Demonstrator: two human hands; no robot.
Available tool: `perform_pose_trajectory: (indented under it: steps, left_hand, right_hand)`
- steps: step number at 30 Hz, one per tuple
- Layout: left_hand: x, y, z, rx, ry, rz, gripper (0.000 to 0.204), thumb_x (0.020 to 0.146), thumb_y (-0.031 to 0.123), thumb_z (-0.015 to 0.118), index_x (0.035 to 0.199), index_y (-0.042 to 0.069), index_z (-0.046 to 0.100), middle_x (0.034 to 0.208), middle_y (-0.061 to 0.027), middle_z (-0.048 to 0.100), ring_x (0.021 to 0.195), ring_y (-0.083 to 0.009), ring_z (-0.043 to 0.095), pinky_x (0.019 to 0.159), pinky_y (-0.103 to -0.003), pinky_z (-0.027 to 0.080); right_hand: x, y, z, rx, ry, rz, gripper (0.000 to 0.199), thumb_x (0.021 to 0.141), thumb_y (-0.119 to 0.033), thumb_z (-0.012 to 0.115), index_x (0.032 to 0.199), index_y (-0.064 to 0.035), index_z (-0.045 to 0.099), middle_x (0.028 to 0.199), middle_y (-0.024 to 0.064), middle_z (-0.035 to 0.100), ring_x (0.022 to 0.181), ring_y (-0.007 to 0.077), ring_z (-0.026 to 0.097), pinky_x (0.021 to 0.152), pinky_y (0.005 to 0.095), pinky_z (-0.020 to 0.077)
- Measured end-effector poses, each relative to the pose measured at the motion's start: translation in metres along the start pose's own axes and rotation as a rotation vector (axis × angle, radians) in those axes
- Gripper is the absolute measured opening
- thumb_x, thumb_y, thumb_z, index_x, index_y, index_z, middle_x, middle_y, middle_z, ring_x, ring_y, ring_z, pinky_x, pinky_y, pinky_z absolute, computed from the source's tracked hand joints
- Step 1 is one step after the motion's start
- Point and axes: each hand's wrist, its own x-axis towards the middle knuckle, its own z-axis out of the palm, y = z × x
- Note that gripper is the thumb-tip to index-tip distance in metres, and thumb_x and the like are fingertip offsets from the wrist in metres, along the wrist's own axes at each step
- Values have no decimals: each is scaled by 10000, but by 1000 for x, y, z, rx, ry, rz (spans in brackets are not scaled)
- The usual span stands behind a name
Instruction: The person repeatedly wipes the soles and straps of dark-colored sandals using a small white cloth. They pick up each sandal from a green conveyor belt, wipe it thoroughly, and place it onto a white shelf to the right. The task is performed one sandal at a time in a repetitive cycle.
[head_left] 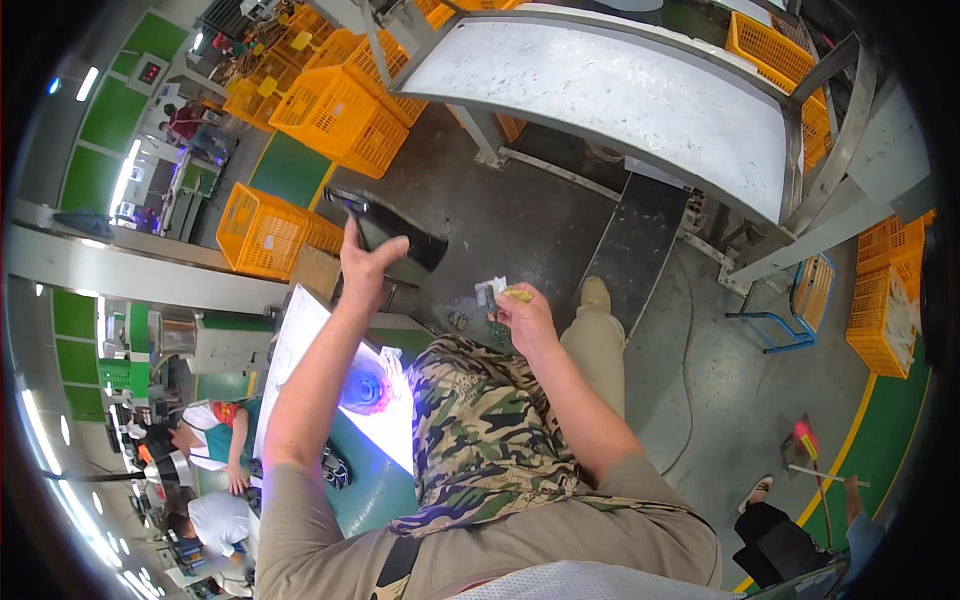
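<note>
While the right grip (528,318) pinches a white-and-green scrap (490,292) at its ten o'clock, apparently for control, the thumb-splayed left grip (366,268) overlaps a black object (412,232) toward one o'clock, hold unclear.

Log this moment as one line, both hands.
left hand: at dark elongated object, contact unclear | right hand: holding small yellow piece | orange plastic crates: ahead-left

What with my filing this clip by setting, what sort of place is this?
Likely a factory or workshop floor: there are orange plastic crates, a metal-framed bench with a pale top, and a green floor area edged in yellow.
</note>
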Motion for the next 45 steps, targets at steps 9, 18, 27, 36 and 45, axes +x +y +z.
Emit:
perform_pose_trajectory:
  steps: [9, 18, 27, 36, 45]
  left_hand:
    - [221, 67, 81, 575, 41, 407, 899, 610, 262, 886, 1348, -58, 485, 1133, -155, 671, 1016, -252, 659, 889, -325, 520]
    - [280, 37, 140, 1247, 48, 342, 634, 651, 494, 782, 1112, 65, 705, 1040, -169, 718, 990, -304, 689, 896, -388, 532]
    - [-3, 2, 61, 461, -91, 576, 510, 770, 165, 767, 1222, -3, 602, 1251, -187, 623, 1138, -306, 623, 955, -377, 494]
    - [-405, -203, -256, 1100, 277, -730, 609, 705, 380, 804, 1214, 88, 641, 1151, -127, 688, 1007, -324, 673, 894, -422, 541]
    - [-561, -277, -322, 737, 777, -1042, 575, 690, 269, 776, 1172, -2, 619, 1112, -230, 675, 1069, -394, 637, 940, -440, 516]
  right_hand:
    - [43, 25, -66, -107, 158, 40, 207, 804, -64, 749, 876, -63, 555, 783, 61, 639, 637, 162, 619, 568, 263, 454]
    - [51, 43, -74, -170, 129, 54, 223, 800, -46, 749, 942, -27, 577, 799, 70, 644, 602, 165, 615, 563, 274, 490]
    - [64, 48, -100, -303, 151, 67, 150, 858, -94, 724, 919, -74, 589, 756, 47, 619, 612, 160, 600, 555, 275, 471]
    - [44, 46, -123, -436, 143, 324, 139, 910, -234, 687, 918, -105, 634, 778, 34, 644, 682, 168, 607, 638, 329, 479]
    - [27, 15, -45, -674, -9, 316, 147, 921, -245, 662, 994, -120, 637, 866, 43, 672, 776, 193, 618, 686, 377, 474]
